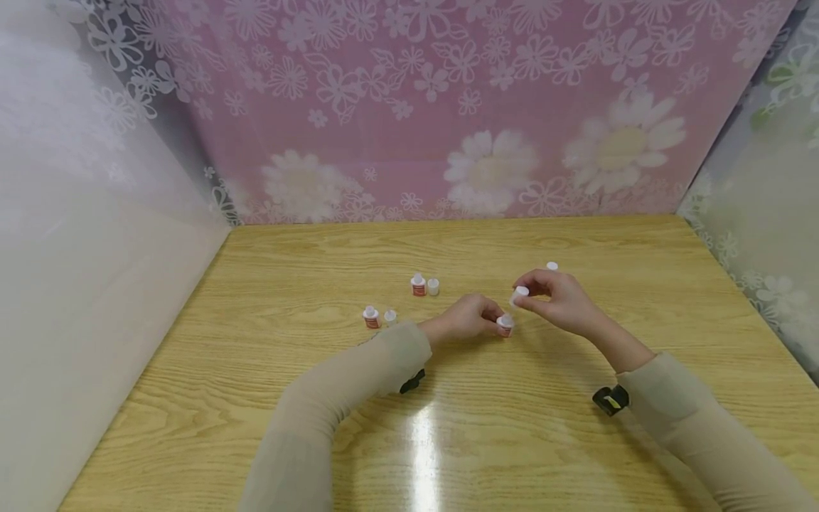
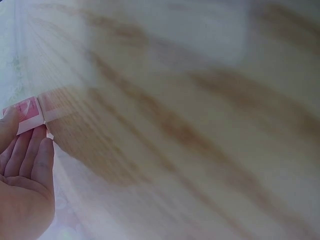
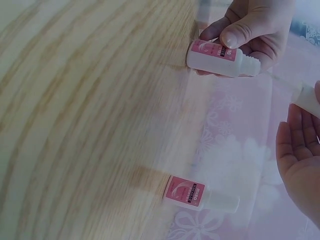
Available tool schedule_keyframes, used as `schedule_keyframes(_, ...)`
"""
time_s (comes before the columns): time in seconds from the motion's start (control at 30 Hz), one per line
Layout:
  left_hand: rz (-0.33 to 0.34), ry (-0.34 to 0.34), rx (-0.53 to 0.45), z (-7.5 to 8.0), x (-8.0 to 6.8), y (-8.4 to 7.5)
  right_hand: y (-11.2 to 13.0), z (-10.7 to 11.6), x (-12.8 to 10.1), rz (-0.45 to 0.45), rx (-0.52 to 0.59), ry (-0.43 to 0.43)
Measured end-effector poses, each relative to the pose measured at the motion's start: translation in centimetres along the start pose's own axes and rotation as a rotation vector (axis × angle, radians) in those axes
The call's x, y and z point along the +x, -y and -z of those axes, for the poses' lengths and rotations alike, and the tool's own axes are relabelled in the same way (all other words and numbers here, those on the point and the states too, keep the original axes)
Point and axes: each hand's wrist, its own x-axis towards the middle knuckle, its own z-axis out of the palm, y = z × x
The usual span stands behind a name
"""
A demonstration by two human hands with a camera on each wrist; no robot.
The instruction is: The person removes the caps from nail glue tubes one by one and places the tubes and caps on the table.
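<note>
A small white bottle with a pink label stands on the wooden table, and my left hand grips it by the body. The right wrist view shows this bottle with its neck uncapped, the thumb across its label. My right hand pinches a white cap just above and to the right of the bottle, apart from its neck. In the left wrist view only the label's edge shows beyond my fingers.
Two more pink-labelled bottles stand to the left, each with a small white cap beside it. A white top shows behind my right hand. Another capped bottle appears in the right wrist view. Flowered curtains wall the table.
</note>
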Motion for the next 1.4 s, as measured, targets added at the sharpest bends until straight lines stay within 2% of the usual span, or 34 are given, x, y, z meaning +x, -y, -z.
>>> schedule_keyframes(0.23, 0.001, -0.003, 0.016, 0.1, -0.1, -0.1, 0.2, 0.1, -0.1, 0.003, -0.016, 0.002)
schedule_keyframes(0.4, 0.010, -0.011, 0.033, 0.2, 0.0, -0.2, 1.9, 0.5, -0.2, -0.004, 0.010, -0.035)
schedule_keyframes(0.5, 0.012, -0.015, 0.042, 0.1, 0.0, -0.2, 1.8, 0.8, -0.4, -0.043, 0.119, -0.051)
schedule_keyframes(0.63, 0.005, -0.015, 0.053, 0.0, 0.0, -0.2, 0.1, 1.0, -0.6, -0.089, 0.339, -0.078)
schedule_keyframes(0.7, 0.002, -0.013, 0.056, 0.0, 0.0, -0.3, -0.2, 1.1, -0.7, -0.096, 0.414, -0.101)
schedule_keyframes(0.97, 0.019, -0.017, 0.058, -0.1, 0.0, -0.3, -0.9, 1.4, -1.1, -0.118, 0.637, -0.153)
schedule_keyframes(1.17, 0.017, -0.024, 0.071, -0.1, 0.0, -0.3, -1.0, 1.4, -1.3, -0.092, 0.863, -0.136)
schedule_keyframes(1.4, 0.007, -0.022, 0.038, -0.1, -0.2, -0.4, -1.2, 1.2, -1.3, -0.087, 1.016, -0.123)
